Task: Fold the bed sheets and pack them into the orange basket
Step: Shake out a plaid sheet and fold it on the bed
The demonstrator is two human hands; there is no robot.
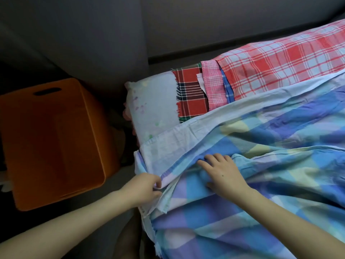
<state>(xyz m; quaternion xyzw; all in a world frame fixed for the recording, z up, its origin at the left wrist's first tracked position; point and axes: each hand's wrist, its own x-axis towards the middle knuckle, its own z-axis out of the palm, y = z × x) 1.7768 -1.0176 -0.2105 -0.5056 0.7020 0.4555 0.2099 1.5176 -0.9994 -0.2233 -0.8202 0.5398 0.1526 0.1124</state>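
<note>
A blue, yellow and purple checked bed sheet (261, 146) lies rumpled across the bed, its pale underside turned up along the left edge. My left hand (145, 186) pinches that edge at the bed's left side. My right hand (222, 171) lies flat on the sheet just to the right, fingers spread and pressing the cloth. The orange basket (54, 143) stands on the floor left of the bed, with a handle slot near its far rim. Nothing shows inside it.
A red and white checked sheet (283, 68) lies along the far side of the bed. Beside it sit a pink checked cloth (214, 86), a red and green tartan cloth (190, 94) and a pale floral pillow (151, 105). Grey walls stand behind.
</note>
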